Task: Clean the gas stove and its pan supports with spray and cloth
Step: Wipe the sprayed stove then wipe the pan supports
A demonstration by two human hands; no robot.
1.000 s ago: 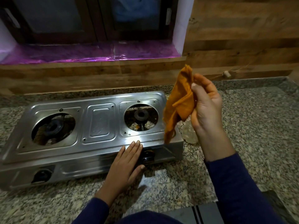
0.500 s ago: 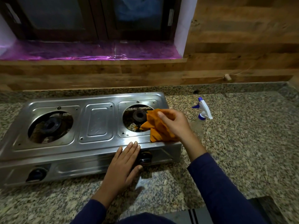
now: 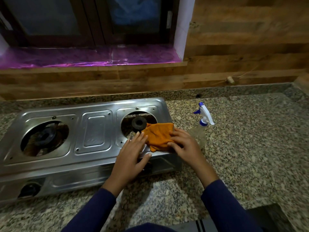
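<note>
Cloth (image 3: 159, 136) on stove (image 3: 93, 131) | right hand (image 3: 185, 146) pressing it | left hand (image 3: 132, 154) flat beside — touching

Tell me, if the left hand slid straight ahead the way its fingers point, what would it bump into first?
Probably the orange cloth. The left hand lies flat on the stove, fingers pointing up and to the right, their tips already at the cloth's edge. Just past it sits the right burner.

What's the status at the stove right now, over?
Right hand pressing the cloth on the stove by the right burner. Left hand flat on the front edge. Spray bottle beside, clear.
</note>
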